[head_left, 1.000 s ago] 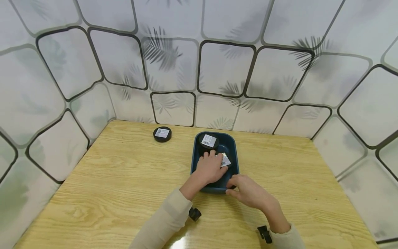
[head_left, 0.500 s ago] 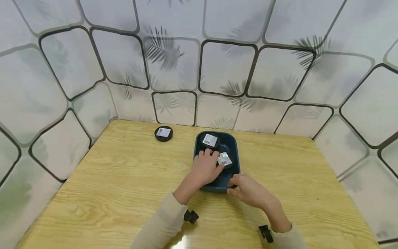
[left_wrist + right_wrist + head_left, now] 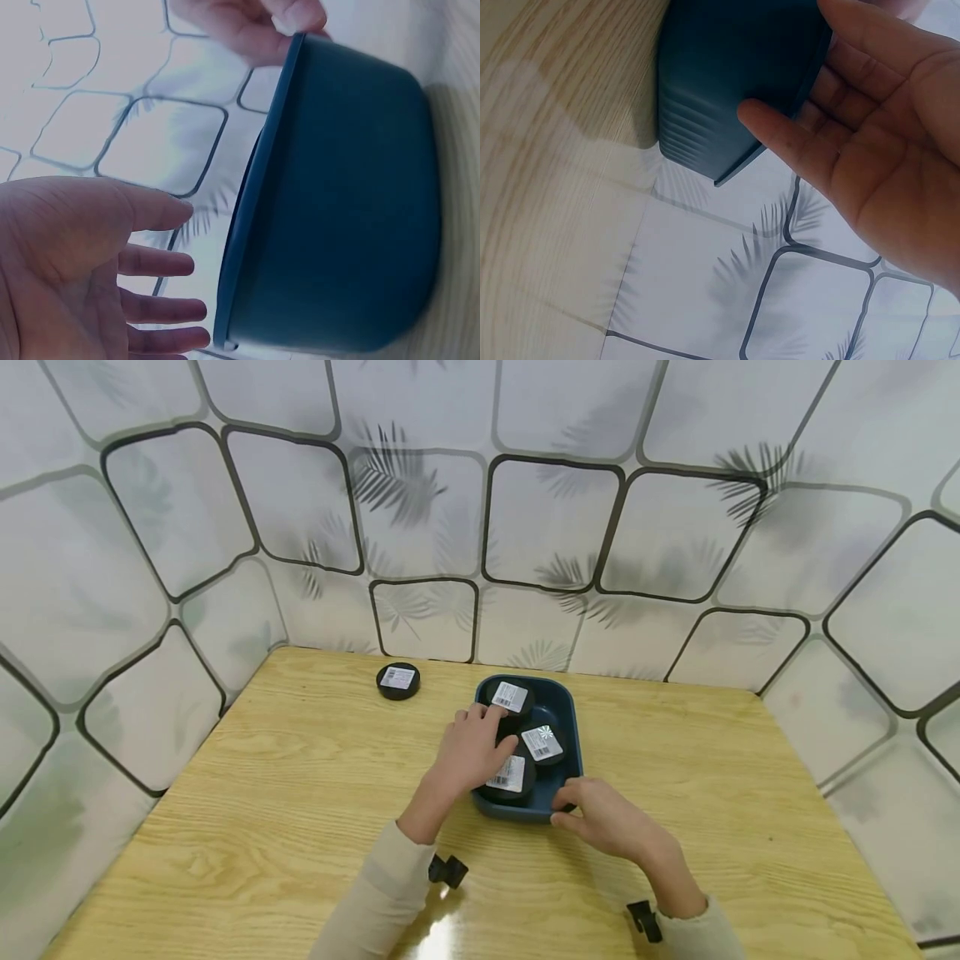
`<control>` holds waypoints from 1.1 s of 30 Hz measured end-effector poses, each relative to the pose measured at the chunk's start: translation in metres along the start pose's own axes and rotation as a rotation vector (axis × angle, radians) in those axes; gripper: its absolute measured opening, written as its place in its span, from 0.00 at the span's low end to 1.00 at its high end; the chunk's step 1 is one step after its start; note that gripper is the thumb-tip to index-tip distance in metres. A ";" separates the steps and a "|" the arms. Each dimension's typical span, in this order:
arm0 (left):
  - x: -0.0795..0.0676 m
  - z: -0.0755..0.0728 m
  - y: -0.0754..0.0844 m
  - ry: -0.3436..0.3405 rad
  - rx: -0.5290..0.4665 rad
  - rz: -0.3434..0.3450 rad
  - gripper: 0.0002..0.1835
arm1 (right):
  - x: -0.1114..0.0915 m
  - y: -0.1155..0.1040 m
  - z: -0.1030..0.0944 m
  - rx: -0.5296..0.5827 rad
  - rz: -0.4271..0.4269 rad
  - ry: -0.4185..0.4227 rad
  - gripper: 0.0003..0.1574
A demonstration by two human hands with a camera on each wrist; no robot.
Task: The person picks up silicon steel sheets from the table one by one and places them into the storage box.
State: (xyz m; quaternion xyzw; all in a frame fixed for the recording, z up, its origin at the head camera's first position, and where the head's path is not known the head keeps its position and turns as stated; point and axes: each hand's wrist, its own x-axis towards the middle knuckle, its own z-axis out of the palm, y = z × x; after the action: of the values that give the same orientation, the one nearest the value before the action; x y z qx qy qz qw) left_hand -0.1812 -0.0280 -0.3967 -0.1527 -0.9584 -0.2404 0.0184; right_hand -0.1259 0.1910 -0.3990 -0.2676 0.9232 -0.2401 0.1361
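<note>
A dark blue plastic bin (image 3: 566,718) stands on the wooden table, seen from outside in both wrist views. Inside it lie three flat, round black containers with white labels: one at the back left (image 3: 521,687), one in the middle (image 3: 557,755), and one at the front left (image 3: 517,797). My left hand (image 3: 468,750) hovers over the bin's left rim with nothing in it, fingers extended in the left wrist view. My right hand (image 3: 603,814) grips the near right corner of the rim, with fingers (image 3: 784,135) along the outer wall.
Another round black container (image 3: 398,682) with a white label sits near the table's back edge, left of the bin. A patterned fabric wall (image 3: 547,518) encloses the table (image 3: 300,810) at the back and sides.
My left hand has pulled back leftward from inside the bin, uncovering the front-left and middle black containers. The right hand keeps its grip on the corner.
</note>
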 end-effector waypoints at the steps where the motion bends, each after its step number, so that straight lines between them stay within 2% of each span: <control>1: 0.001 -0.002 -0.002 0.006 -0.009 -0.007 0.24 | 0.000 0.000 0.000 0.000 0.001 0.001 0.05; 9: 0.004 -0.011 -0.014 0.042 -0.090 -0.084 0.25 | -0.003 0.002 0.001 0.001 -0.028 0.015 0.04; 22: 0.010 -0.018 -0.039 0.104 -0.127 -0.150 0.25 | -0.006 0.000 0.000 -0.001 -0.028 0.014 0.05; 27: 0.016 -0.018 -0.051 0.123 -0.125 -0.156 0.24 | -0.005 0.001 0.000 -0.005 -0.024 0.021 0.05; 33: 0.019 -0.021 -0.072 0.121 -0.131 -0.198 0.26 | -0.002 0.001 0.001 -0.032 -0.025 0.017 0.04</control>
State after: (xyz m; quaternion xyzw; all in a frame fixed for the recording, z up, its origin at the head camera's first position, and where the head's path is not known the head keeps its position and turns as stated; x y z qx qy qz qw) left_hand -0.2217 -0.0924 -0.4091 -0.0433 -0.9482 -0.3118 0.0422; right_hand -0.1244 0.1921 -0.3997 -0.2791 0.9246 -0.2293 0.1209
